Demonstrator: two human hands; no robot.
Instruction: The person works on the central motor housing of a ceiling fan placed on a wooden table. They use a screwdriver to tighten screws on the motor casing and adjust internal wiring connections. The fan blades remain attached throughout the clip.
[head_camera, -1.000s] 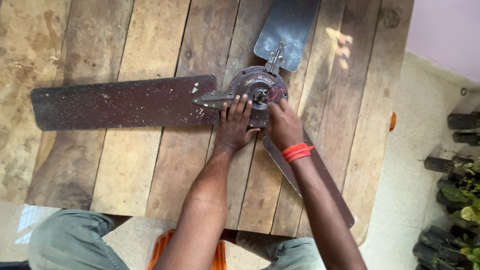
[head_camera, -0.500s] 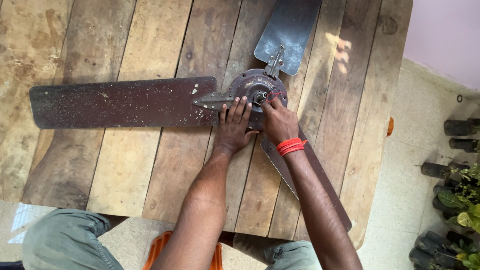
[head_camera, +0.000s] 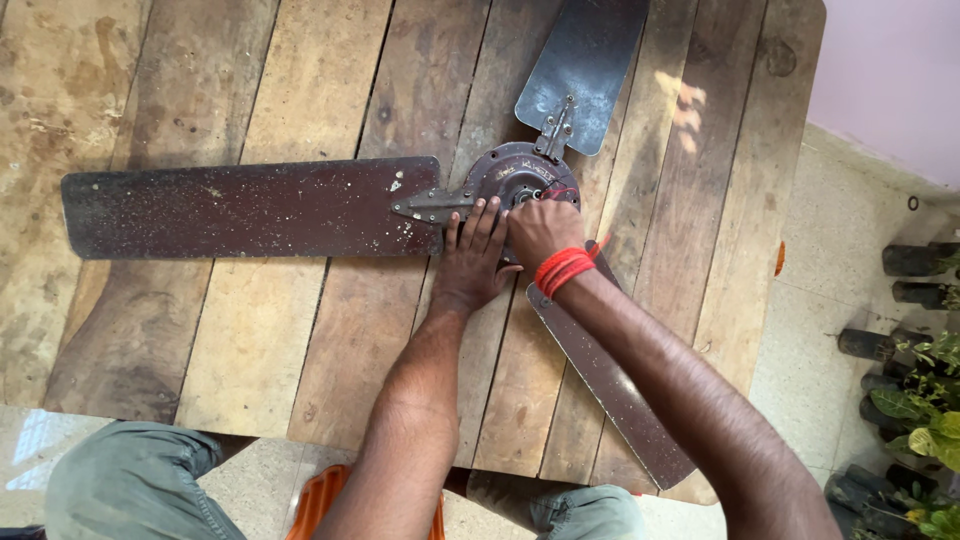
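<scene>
A dusty brown ceiling fan lies flat on a wooden plank table (head_camera: 300, 330). Its round motor hub (head_camera: 505, 172) sits in the middle, with one blade (head_camera: 240, 208) reaching left, one blade (head_camera: 583, 70) reaching up and one blade (head_camera: 610, 385) running down to the right under my forearm. My left hand (head_camera: 473, 262) rests flat with fingers spread on the lower edge of the hub, beside the left blade's bracket. My right hand (head_camera: 540, 228), with a red thread round the wrist, is closed over the hub's centre; what its fingers grip is hidden.
The table's right edge drops to a speckled floor (head_camera: 830, 300). Dark pots with green plants (head_camera: 920, 400) stand at the far right. My knees in grey-green trousers (head_camera: 130, 480) and an orange stool (head_camera: 320, 495) show below the table's near edge.
The view has shifted slightly. My right hand has moved a little further onto the hub's centre. My left hand stays pressed on the hub.
</scene>
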